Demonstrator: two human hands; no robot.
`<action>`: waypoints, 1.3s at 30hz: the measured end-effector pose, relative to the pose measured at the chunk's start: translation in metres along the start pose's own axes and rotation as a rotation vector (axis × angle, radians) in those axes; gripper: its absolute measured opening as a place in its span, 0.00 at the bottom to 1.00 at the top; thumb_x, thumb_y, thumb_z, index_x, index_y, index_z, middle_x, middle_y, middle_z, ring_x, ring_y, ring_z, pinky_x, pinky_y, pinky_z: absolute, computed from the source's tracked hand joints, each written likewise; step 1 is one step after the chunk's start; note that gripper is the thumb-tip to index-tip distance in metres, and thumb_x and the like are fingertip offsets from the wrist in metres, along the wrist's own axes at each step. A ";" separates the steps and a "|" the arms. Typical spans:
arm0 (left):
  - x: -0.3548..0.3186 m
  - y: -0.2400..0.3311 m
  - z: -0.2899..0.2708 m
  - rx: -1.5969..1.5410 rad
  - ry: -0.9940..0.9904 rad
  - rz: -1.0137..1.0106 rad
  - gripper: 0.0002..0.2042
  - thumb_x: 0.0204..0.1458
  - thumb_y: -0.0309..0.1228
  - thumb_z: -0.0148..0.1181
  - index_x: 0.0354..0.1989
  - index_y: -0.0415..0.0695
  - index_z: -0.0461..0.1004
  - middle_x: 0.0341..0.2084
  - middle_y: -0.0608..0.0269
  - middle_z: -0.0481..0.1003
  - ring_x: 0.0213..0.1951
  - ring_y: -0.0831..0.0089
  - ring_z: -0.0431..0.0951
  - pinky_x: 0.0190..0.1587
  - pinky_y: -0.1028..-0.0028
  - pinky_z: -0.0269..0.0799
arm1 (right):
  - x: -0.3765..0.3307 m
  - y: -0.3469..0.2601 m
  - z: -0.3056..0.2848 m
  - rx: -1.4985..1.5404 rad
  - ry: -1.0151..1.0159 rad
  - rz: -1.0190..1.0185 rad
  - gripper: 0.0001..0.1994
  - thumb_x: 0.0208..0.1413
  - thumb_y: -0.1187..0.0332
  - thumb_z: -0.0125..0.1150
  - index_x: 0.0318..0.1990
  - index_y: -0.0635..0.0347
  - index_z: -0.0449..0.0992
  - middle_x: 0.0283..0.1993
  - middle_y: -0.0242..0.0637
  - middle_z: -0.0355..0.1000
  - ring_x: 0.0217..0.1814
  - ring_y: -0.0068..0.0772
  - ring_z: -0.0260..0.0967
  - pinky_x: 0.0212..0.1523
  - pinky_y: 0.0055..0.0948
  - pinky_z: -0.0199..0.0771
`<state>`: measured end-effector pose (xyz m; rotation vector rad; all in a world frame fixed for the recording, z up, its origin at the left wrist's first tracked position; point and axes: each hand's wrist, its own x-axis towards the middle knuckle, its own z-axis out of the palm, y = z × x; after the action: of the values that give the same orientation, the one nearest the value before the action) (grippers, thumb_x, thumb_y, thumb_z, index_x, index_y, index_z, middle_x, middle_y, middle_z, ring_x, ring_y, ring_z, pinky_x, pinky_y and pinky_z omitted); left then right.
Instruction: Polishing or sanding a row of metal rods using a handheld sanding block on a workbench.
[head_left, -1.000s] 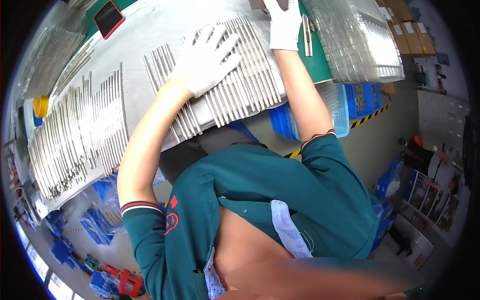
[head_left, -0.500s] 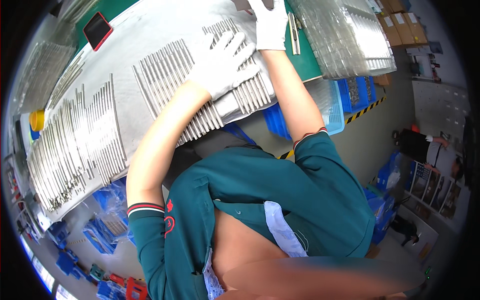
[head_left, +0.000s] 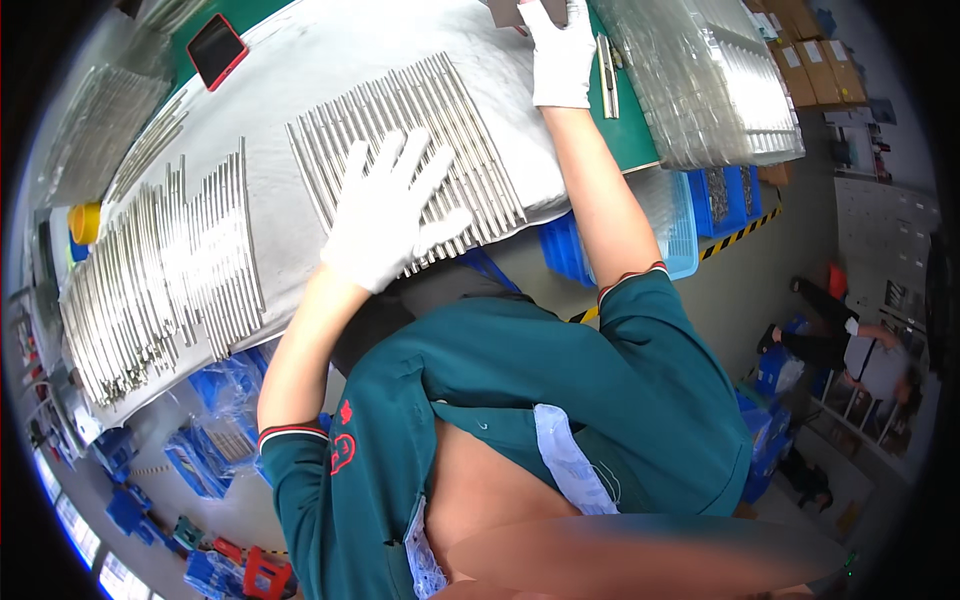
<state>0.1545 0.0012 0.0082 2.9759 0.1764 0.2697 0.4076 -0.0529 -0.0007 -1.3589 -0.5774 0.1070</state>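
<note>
My left hand (head_left: 378,225), in a white glove, lies spread over a row of slim metal rods (head_left: 465,150). Its fingers are apart and it grips nothing. The rods lie side by side on a white cloth (head_left: 272,95), and the palm hides part of the row's near left end. At the far edge, my gloved right hand (head_left: 563,62) is closed on a dark, flat piece (head_left: 507,12), cut off by the picture's top. I cannot tell what that piece is. A slim metal tool (head_left: 607,78) lies just right of this hand, on the green tabletop (head_left: 632,140).
More metal rods (head_left: 150,280) lie at the left, near a yellow tape roll (head_left: 84,223). A red-edged phone (head_left: 217,52) rests at the back. Clear plastic packs (head_left: 690,80) stand right, above blue bins (head_left: 738,205). A person (head_left: 865,350) is far right.
My left hand has slid left and toward me along the rods, which now sit closed up in one row instead of two groups. My right hand stays at the far edge with the dark piece.
</note>
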 end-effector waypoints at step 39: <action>0.005 0.063 0.019 -0.097 0.107 -0.032 0.25 0.51 0.39 0.63 0.54 0.35 0.71 0.54 0.47 0.71 0.59 0.53 0.68 0.65 0.56 0.58 | 0.003 0.020 -0.001 0.079 -0.276 0.010 0.35 0.55 0.70 0.65 0.70 0.66 0.57 0.67 0.44 0.62 0.68 0.36 0.60 0.66 0.31 0.60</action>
<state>0.1694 -0.0625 0.0002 2.8613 0.2170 0.4216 0.4159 -0.0474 -0.0187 -1.2786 -0.7892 0.3258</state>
